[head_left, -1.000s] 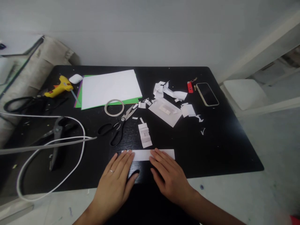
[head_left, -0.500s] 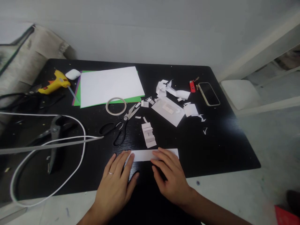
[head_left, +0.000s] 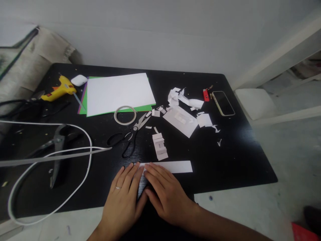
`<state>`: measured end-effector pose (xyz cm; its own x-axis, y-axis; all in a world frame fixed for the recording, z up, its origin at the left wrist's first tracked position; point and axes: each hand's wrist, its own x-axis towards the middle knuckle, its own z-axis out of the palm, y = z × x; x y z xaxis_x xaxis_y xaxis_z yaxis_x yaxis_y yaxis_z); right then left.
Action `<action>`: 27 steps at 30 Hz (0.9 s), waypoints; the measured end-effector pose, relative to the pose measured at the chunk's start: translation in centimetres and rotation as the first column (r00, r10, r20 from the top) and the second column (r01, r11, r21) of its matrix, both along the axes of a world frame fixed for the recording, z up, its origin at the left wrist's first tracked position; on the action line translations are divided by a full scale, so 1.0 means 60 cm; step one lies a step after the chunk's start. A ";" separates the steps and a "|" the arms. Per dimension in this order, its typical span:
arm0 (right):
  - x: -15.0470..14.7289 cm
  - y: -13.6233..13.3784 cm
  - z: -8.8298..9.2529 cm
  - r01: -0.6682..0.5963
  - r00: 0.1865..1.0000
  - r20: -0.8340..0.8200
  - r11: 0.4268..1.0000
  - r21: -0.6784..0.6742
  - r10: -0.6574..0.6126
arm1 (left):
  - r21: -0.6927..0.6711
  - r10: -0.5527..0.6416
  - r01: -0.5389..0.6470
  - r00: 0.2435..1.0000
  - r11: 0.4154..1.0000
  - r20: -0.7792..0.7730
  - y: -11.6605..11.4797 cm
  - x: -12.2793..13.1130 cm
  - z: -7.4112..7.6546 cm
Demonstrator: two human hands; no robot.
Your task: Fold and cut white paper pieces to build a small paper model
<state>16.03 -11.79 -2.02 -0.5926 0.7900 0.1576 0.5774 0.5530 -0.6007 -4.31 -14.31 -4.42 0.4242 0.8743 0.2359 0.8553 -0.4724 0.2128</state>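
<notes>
A narrow white paper strip (head_left: 177,166) lies flat along the near part of the black table. My left hand (head_left: 124,194) rests over the strip's left end, fingers stretched out, a ring on one of them. Close beside it, my right hand (head_left: 164,192) lies with extended fingertips on the strip near that same end. The strip's right half is uncovered; its left end is hidden under my fingers. Just beyond the strip sits a small folded white paper piece (head_left: 159,146). Black-handled scissors (head_left: 135,128) lie half open behind my left hand.
White sheets (head_left: 120,92) over coloured ones, a tape roll (head_left: 124,115) and a yellow glue gun (head_left: 61,89) lie left. Pliers (head_left: 59,144) sit among a white cable loop (head_left: 86,167). Paper scraps (head_left: 204,119), a red lighter (head_left: 206,95) and a phone (head_left: 223,103) are right.
My right hand has slid left along the strip until it is next to my left hand, uncovering the strip's right end. My left hand stays nearly in place.
</notes>
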 end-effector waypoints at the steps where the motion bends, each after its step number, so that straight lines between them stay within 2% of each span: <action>1: 0.004 -0.001 0.000 0.010 1.000 0.010 1.000 0.006 -0.010 | -0.002 0.004 -0.004 1.000 1.000 0.002 0.000 0.001 0.000; 19: 0.092 -0.023 -0.019 0.157 0.972 0.146 0.970 0.184 -0.185 | -0.019 0.086 -0.087 0.996 0.996 -0.038 0.007 0.021 0.013; 27: 0.110 -0.022 -0.026 0.123 0.976 0.151 0.970 0.208 -0.156 | -0.021 0.062 -0.062 0.998 0.998 -0.010 0.000 0.010 0.007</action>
